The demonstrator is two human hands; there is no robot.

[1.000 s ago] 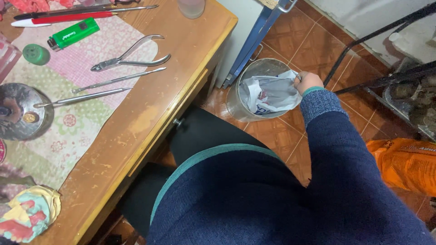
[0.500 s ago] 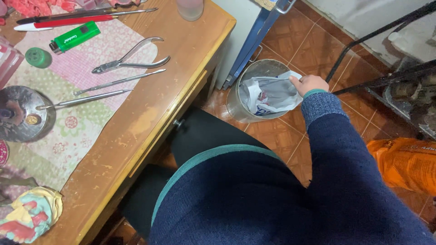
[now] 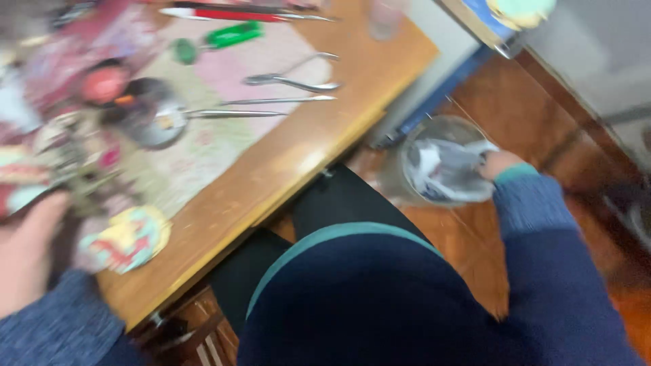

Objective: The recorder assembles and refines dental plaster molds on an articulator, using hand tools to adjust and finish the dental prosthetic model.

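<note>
The picture is blurred by motion. My right hand [image 3: 500, 165] reaches down beside the table into a round clear bin [image 3: 415, 133] on the floor and touches the crumpled white liner [image 3: 444, 169] inside; its grip is hidden. My left hand [image 3: 28, 252] lies at the table's near left edge, next to a colourful round cloth piece [image 3: 127, 237]. Whether it holds anything is too blurred to tell.
On the wooden table [image 3: 305, 156] a patterned mat [image 3: 203, 146] carries pliers [image 3: 291, 80], tweezers [image 3: 278, 102], a metal dish [image 3: 146, 123], a green lighter [image 3: 234, 34] and a red pen [image 3: 224, 13]. A glass [image 3: 386, 17] stands at the far edge. Tiled floor lies to the right.
The view has swung left and blurred. My left hand has come into view at the table's near left. My right hand stays at the bin, now slightly deeper in the liner.
</note>
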